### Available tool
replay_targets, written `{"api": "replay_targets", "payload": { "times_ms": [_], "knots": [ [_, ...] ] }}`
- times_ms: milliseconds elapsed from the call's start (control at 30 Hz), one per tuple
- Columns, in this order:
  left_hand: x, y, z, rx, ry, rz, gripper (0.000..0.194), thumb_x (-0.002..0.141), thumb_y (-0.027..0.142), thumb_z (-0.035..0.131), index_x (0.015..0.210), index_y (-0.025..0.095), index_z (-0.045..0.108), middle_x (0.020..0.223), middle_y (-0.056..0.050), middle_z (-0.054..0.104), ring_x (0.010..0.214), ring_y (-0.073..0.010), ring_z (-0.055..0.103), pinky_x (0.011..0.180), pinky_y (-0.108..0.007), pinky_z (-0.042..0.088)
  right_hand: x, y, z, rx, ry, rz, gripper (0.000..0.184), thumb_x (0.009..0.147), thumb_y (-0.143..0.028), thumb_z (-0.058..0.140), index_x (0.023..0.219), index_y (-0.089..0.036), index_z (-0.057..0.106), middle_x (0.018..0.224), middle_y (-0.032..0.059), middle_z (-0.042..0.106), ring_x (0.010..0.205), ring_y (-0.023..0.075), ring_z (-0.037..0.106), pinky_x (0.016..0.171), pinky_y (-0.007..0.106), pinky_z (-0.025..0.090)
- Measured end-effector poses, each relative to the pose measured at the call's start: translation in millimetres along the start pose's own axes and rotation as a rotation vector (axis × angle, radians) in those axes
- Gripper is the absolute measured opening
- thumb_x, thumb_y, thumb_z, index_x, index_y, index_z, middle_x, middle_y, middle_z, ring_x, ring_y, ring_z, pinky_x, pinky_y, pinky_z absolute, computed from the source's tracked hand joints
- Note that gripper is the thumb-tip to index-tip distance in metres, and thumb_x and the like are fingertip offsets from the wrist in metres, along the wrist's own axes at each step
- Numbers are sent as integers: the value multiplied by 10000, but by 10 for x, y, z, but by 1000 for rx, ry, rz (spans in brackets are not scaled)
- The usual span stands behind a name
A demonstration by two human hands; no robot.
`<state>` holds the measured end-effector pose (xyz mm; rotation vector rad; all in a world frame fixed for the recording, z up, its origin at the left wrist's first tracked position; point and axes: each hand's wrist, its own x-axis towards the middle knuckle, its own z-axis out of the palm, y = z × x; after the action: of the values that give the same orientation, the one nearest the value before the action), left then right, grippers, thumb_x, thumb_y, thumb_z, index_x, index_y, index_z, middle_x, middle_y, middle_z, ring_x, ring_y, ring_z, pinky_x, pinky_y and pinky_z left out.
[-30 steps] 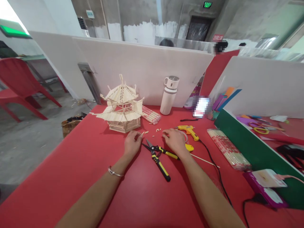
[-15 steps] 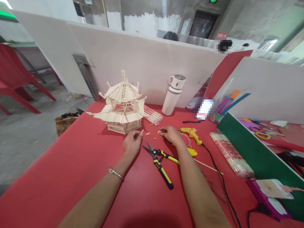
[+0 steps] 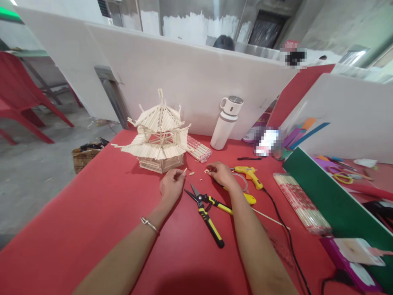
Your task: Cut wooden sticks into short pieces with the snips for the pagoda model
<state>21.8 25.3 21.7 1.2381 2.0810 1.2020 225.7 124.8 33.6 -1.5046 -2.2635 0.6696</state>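
Observation:
My left hand [image 3: 172, 183] pinches a short piece of wooden stick [image 3: 185, 170] between thumb and fingers, just in front of the pagoda model [image 3: 161, 143] built of thin sticks. My right hand [image 3: 222, 175] rests on the table with fingers curled and tips together at a few cut stick pieces [image 3: 206, 171]; whether it grips one is hidden. Between the hands lie other cut pieces [image 3: 192, 173]. Nearer me, black and yellow cutters [image 3: 201, 200] lie with their blades apart, one handle running toward my right forearm. Beyond my right hand lies a yellow glue gun [image 3: 250, 175].
A white bottle [image 3: 225, 123] stands against the partition, near a packet of sticks [image 3: 199, 148]. At right are another stick packet [image 3: 302, 203], the glue gun's black cable [image 3: 281, 213], a lit phone [image 3: 267, 141], a green divider [image 3: 334, 200] and a purple power strip [image 3: 350, 262].
My right hand has moved slightly left and forward onto the cut pieces, its fingers closing there. My left hand keeps its stick piece in nearly the same place. The view has shifted slightly.

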Motion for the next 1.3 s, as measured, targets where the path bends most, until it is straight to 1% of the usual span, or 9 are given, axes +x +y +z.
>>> {"api": "replay_targets", "payload": {
  "times_ms": [200,433,567,700,800,900,1033,1300],
  "knots": [
    [-3,17,-5,13,-1,-10,157,823,369,626,839,234,704,867,-14,729,771,-178,609,701,-278,411,10,-29,7,0,-11,-27,276,857,-139,652,1117,-171,740,1069,82,745,947,185,676,867,267,484],
    [-1,8,1,31,-4,-8,165,824,371,614,838,232,702,855,-14,720,773,-178,607,696,-274,407,10,-41,23,-61,-10,-26,245,904,-173,607,1087,-183,770,1090,116,738,1014,225,667,901,294,459],
    [-1,5,6,61,-1,-15,170,832,375,610,850,236,707,862,-4,718,782,-168,612,694,-268,403,17,-37,33,-70,-7,-29,251,907,-156,594,1082,-167,773,1092,128,740,1025,230,669,911,290,458],
    [3,10,15,78,5,-42,166,831,374,616,860,243,714,852,3,720,781,-164,617,691,-266,404,20,-17,18,-50,-9,-36,279,912,-125,561,1090,-175,770,1108,115,745,1037,221,676,922,278,465],
    [7,5,19,76,2,-32,162,829,370,621,859,243,716,862,2,723,788,-166,621,707,-267,415,16,21,-4,-17,-12,-33,303,890,-89,557,1090,-179,766,1124,103,752,1049,215,685,930,272,477],
    [7,2,18,74,3,-28,158,831,366,623,858,242,716,873,1,725,792,-167,622,713,-269,420,9,67,-33,25,-19,-28,335,868,-54,547,1099,-175,758,1121,89,764,1030,198,705,910,255,500],
    [0,20,9,81,3,-34,154,833,357,624,863,239,717,887,-1,726,802,-168,622,723,-272,420,3,100,-53,61,-11,-17,375,885,-48,503,1154,-170,735,1117,82,770,1032,177,716,890,237,518],
    [-7,26,11,77,2,-29,149,834,359,622,847,239,710,881,3,721,795,-163,619,707,-269,407,8,87,2,14,1,-38,391,854,-46,545,1162,-200,730,1159,67,755,1064,185,697,921,251,499]
  ]
}}
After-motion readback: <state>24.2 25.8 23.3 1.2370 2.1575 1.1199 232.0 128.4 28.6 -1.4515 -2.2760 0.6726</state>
